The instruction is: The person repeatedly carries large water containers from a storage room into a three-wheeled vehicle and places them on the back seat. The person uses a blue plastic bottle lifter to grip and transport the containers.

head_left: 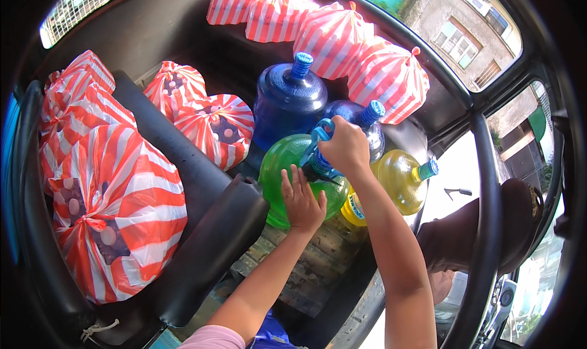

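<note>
A round green water jug [282, 159] stands on the worn floor of a vehicle, its blue-capped neck tilted toward the right. My right hand [348, 144] is closed round a blue carrying handle [319, 133] at that neck. Against the side of the jug lies my left hand [302, 199], flat with its fingers stretched out. Just behind are a dark blue jug [290, 101] and a second blue jug [348, 112], both with blue caps. A yellow jug [400, 181] leans at the right, beside the door opening. My fingers partly hide the green jug's neck.
Red-and-white striped bags [143, 227] fill the left seat. More striped bags [333, 37] line the back ledge, and others [214, 126] sit behind the black padded seat edge [214, 251]. A black upright bar [485, 239] borders the right opening, with dark brown material [471, 236] past it.
</note>
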The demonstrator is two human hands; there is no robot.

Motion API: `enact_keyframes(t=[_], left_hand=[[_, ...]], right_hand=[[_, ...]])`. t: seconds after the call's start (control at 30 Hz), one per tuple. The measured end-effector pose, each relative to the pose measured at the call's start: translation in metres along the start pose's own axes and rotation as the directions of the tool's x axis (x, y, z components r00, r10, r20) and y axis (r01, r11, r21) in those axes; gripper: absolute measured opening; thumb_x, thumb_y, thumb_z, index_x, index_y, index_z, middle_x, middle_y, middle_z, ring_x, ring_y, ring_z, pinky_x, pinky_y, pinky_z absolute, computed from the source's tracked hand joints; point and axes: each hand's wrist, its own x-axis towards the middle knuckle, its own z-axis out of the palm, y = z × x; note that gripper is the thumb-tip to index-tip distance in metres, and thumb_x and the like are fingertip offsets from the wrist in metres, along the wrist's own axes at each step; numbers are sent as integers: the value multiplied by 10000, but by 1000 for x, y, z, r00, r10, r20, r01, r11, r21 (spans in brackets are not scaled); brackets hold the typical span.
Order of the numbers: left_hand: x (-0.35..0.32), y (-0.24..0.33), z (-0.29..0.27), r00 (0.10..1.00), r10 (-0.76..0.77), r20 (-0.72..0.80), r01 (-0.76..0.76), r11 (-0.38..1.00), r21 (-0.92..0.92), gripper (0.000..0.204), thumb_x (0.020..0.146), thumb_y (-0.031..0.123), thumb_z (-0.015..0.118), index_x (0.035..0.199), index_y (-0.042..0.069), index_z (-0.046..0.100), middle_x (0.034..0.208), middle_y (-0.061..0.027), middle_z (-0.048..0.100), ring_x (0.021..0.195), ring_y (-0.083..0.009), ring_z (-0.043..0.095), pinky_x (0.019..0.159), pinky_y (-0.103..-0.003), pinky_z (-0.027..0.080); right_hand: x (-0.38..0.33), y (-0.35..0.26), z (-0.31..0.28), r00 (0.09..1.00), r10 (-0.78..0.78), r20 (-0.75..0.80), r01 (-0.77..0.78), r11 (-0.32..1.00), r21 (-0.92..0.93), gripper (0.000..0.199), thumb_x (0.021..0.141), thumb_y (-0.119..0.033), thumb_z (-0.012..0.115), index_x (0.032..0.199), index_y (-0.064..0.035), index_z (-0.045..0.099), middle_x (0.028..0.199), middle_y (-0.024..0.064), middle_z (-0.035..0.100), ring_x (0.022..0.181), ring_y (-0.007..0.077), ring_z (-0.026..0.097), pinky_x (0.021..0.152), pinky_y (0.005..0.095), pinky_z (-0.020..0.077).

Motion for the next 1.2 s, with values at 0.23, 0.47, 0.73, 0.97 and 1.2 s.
enact_keyframes(t=[0.23,0.47,0.73,0.97,1.2], left_hand=[[33,-42,-5,987,105,123,-114,991,73,640,829,214,569,1352,-104,383,1463,-215,351,1379,-400,282,1110,-487,245],[29,-38,-12,984,75,160,-81,996,28,589,841,180,569,1370,-26,413,1470,-126,380,1403,-358,272,1130,-478,229],[16,-40,-6,982,185,50,-189,978,85,494,809,172,563,1254,-37,513,1379,-181,462,1345,-415,342,1124,-544,229],[21,-42,-10,976,215,41,-218,969,116,524,820,210,607,1270,-34,492,1266,-189,519,1309,-399,380,1115,-547,227],[9,-31,-20,954,135,267,-177,974,140,625,851,188,543,1391,-52,337,1416,-257,375,1391,-436,245,1135,-544,191]], right_hand=[[35,-3,5,983,179,44,-183,978,95,464,697,-163,646,1150,-107,560,1008,168,682,984,349,651,843,422,503],[6,1,-5,978,210,-7,-207,969,131,495,690,-189,658,1164,-105,542,968,169,686,951,349,659,823,424,506],[-19,66,-12,926,259,276,-379,627,681,611,833,-344,690,1313,-78,422,866,139,594,696,197,604,589,350,495],[-56,102,-6,810,395,434,-570,355,741,730,849,43,531,1477,-143,208,902,144,595,660,187,612,476,299,490],[-85,90,2,826,455,332,-361,-25,932,748,845,81,517,1473,-109,158,945,132,604,666,170,601,576,307,524]])
